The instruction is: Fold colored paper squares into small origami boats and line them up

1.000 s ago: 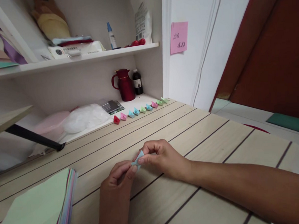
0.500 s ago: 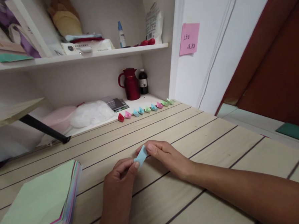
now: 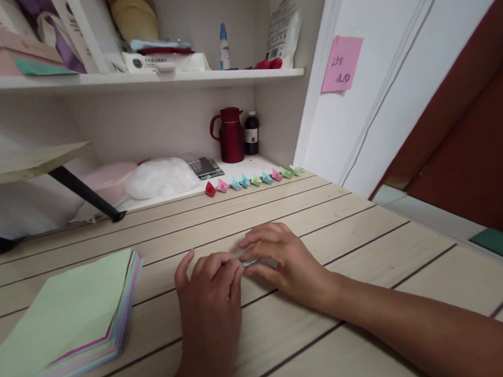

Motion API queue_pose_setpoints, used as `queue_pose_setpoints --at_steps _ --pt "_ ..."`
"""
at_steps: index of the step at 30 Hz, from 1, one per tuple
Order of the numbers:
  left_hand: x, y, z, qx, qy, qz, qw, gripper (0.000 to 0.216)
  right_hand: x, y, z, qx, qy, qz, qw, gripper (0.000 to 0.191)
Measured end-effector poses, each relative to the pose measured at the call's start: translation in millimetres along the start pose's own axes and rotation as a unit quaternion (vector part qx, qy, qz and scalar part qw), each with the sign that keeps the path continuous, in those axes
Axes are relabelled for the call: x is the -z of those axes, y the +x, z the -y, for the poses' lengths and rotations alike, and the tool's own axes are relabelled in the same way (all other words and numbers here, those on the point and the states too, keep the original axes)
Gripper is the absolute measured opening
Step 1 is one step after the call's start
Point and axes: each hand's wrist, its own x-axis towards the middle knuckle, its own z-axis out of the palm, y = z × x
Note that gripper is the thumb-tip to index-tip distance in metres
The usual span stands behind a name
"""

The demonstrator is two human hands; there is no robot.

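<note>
A small piece of folded light-blue paper [image 3: 249, 263] shows as a thin edge between my hands, just over the tabletop. My left hand [image 3: 212, 286] pinches its left end between thumb and fingers, the little finger lifted away. At its right end, the thumb and fingers of my right hand [image 3: 283, 260] close around the paper. Most of the paper is hidden by my fingers. Beyond my hands, a row of small folded paper boats in red, pink [image 3: 222, 185], blue and green lines the table's far edge.
A thick stack of coloured paper [image 3: 72, 310], light green on top, lies on the left of the slatted table [image 3: 310, 343]. Behind stand a red thermos jug [image 3: 231, 136] and a dark bottle [image 3: 251, 135]. A small stand's black leg [image 3: 87, 191] reaches down at left.
The blue paper has been turned from upright to nearly edge-on and lowered. Both hands have rolled over it, fingers now covering most of it. The camera view has shifted slightly.
</note>
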Motion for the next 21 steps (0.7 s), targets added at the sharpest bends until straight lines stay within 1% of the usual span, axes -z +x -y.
queue_pose_setpoints --at_steps 2,3,4,5,6,7,9,10,11,12,14,16,18,19,21 --pt "1 0 -1 -0.019 0.005 0.002 1.0 0.015 1 0 3 0.002 0.011 0.008 1.0 0.002" --pt "1 0 -2 -0.02 0.0 -0.003 1.0 0.014 1 0 5 -0.011 0.033 0.01 0.999 0.003" --pt "1 0 -2 -0.011 -0.011 -0.011 1.0 0.012 1 1 7 -0.039 0.07 0.012 0.997 0.005" --pt "2 0 -2 0.009 -0.031 -0.024 0.999 0.011 1 1 8 -0.085 0.121 0.013 0.989 0.007" --pt "2 1 -2 0.044 -0.06 -0.041 0.996 0.011 0 2 8 -0.149 0.183 0.011 0.972 0.01" --pt "3 1 -2 0.089 -0.096 -0.061 0.989 0.014 0 2 8 -0.223 0.25 0.006 0.942 0.015" --pt "3 2 -2 0.2 -0.182 -0.088 0.959 0.029 -3 4 4 -0.354 0.373 -0.012 0.857 0.023" --pt "4 2 -1 0.254 -0.223 -0.082 0.938 0.035 -3 5 1 -0.396 0.422 -0.024 0.815 0.025" --pt "3 2 0 0.302 -0.257 -0.068 0.915 0.038 -4 5 -1 -0.42 0.463 -0.035 0.779 0.027" --pt "3 3 1 0.342 -0.284 -0.045 0.895 0.04 -4 6 -4 -0.433 0.499 -0.043 0.749 0.027" --pt "2 5 4 0.396 -0.32 -0.003 0.861 0.042 -2 8 -6 -0.442 0.557 -0.045 0.702 0.026" --pt "1 7 6 0.428 -0.344 0.001 0.836 0.041 -1 8 -5 -0.447 0.593 -0.034 0.669 0.024" --pt "1 8 5 0.441 -0.38 -0.007 0.813 0.039 0 8 -2 -0.447 0.613 -0.021 0.651 0.021" --pt "1 8 3 0.442 -0.404 -0.007 0.801 0.038 0 8 -1 -0.444 0.618 -0.015 0.648 0.021" --pt "0 8 -1 0.434 -0.452 0.002 0.779 0.039 -1 7 2 -0.437 0.621 -0.005 0.651 0.021"
